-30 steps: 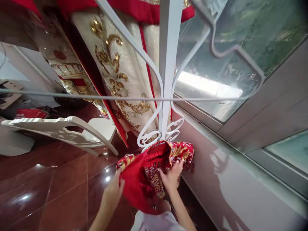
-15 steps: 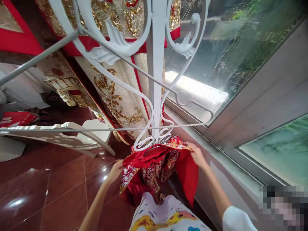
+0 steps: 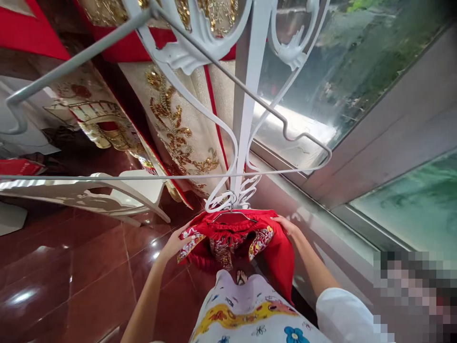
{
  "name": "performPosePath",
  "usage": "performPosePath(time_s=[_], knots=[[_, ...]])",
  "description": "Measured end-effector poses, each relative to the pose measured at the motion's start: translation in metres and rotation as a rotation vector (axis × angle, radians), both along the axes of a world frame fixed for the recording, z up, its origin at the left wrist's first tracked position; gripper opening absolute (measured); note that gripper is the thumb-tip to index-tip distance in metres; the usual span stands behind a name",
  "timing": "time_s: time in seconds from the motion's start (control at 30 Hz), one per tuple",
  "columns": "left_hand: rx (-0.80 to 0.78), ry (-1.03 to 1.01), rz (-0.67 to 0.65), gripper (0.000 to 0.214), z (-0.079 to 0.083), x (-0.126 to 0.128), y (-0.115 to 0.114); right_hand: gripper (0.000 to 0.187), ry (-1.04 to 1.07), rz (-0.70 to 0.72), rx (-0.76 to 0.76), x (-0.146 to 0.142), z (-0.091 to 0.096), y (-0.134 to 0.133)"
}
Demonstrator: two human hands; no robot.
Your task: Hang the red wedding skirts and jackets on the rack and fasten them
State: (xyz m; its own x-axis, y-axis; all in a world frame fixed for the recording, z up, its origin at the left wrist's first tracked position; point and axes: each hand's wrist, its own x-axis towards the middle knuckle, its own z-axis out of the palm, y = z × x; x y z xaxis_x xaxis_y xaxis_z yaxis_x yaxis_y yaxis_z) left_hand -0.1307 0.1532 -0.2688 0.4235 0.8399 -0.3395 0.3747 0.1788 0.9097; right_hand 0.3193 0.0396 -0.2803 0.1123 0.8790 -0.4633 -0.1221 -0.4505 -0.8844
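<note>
A red garment with gold-and-white embroidered panels hangs from a thin metal hanger at the lower scrollwork of a white metal rack. On its left side, my left hand grips the edge beside an embroidered panel. My right hand has its fingers closed on the red cloth at the upper right. Between the hands the gathered top of the garment is spread wide. My fingertips are partly lost in the folds.
Above the garment rises the white rack post, with a bare wire hanger crossing in front. Cream-and-gold robes hang behind. A white chair stands at left on glossy red tiles. A window ledge runs along the right.
The right side of the garment now lies folded over, with its embroidered panel turned inward. My left hand has shifted further onto the cloth. The view has tilted slightly.
</note>
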Motion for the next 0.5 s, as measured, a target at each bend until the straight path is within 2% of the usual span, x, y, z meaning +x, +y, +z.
performPosePath(time_s=[0.13,0.3,0.43,0.5], knots=[[0.226,0.219,-0.233,0.064,0.013,-0.018,0.018,0.031,0.000,-0.162,0.023,-0.017,0.004,-0.037],[0.300,0.330,-0.393,0.064,0.040,-0.048,0.053,0.033,-0.070,-0.330,0.029,-0.054,0.016,-0.091],[0.314,0.381,-0.517,0.061,0.052,-0.060,0.075,0.031,-0.218,-0.447,0.027,-0.082,0.050,-0.160],[0.453,0.432,-0.510,0.064,0.055,-0.050,0.071,0.027,-0.319,-0.505,0.028,-0.095,0.077,-0.196]])
